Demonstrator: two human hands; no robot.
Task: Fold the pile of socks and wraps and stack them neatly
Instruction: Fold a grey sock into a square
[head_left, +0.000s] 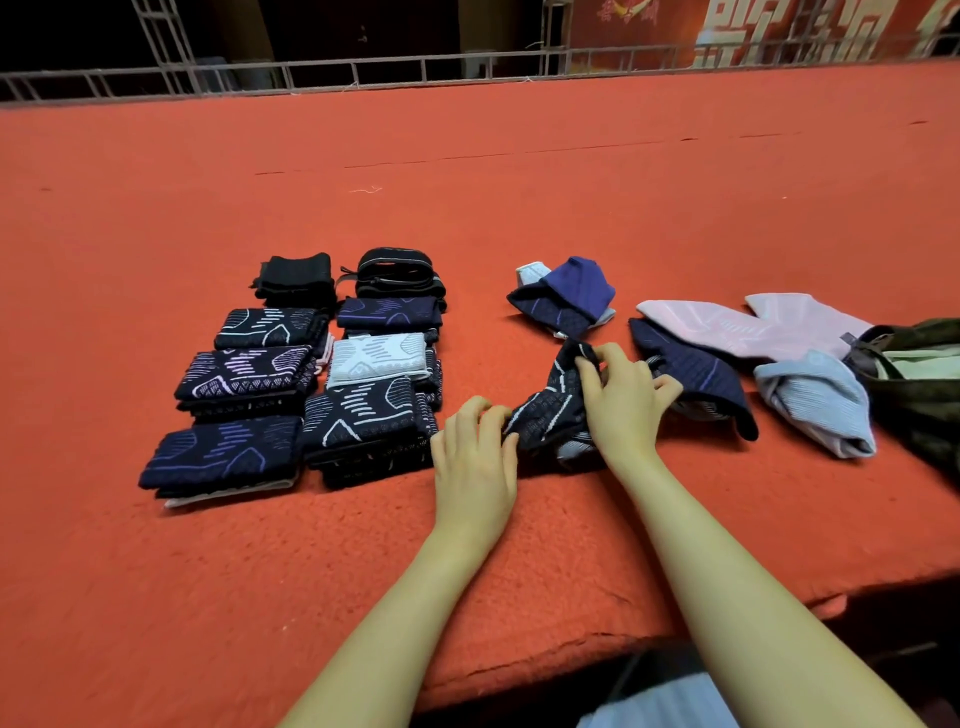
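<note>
**Two hands on one dark sock, folded stacks off to the left**

Head cam: both hands are working the same dark patterned sock (550, 410), which lies crumpled on the red felt table (467, 182) near the front edge. Left hand (475, 457) has its fingers curled over the sock's near end, pinching the fabric. Right hand (623, 395) grips the far end, fingertips bunched into the cloth.

Left of the hands sit the folded stacks (311, 374) in two columns, mostly navy with pale line patterns, one white sock (376, 358) on top in the right column, and black wraps (400, 270) at the back.

Unfolded stuff to the right: a blue and navy heap (566, 296), a navy sock (696, 374) touching the right hand, pink socks (753, 327), a light blue one (815, 400), and a camo bag (924, 395) at the edge.
</note>
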